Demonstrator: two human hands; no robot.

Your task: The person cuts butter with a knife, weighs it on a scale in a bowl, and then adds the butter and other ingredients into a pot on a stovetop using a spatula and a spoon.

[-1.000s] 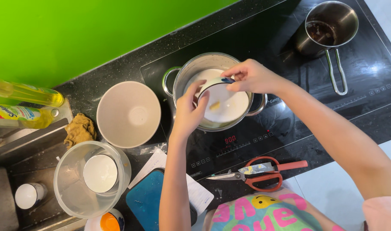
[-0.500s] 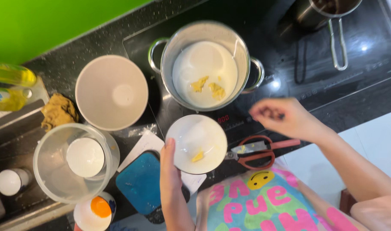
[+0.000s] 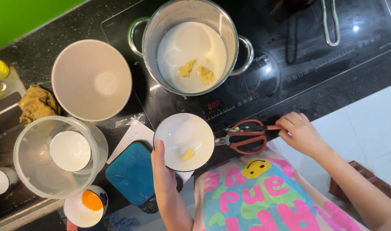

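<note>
My left hand (image 3: 163,171) holds a small white bowl (image 3: 182,139) by its near rim, level above the counter edge; a yellow lump of butter sticks inside it. My right hand (image 3: 301,133) rests on the counter edge, fingertips touching the red handles of a pair of scissors (image 3: 246,137) that lie beside the bowl. Farther back a steel pot (image 3: 191,42) sits on the black induction hob (image 3: 315,64), filled with white milk and two yellow butter pieces floating in it.
A large empty beige bowl (image 3: 91,79) stands left of the pot. A clear plastic container (image 3: 58,156) holds a white cup. A blue kitchen scale (image 3: 130,173), a cup with an egg yolk (image 3: 86,205), a brown rag (image 3: 36,104) and a ladle handle (image 3: 330,25) are around.
The left hand brought the small bowl back from over the pot to the counter edge. The right hand left the bowl and dropped onto the scissors' handles. Butter now floats in the pot.
</note>
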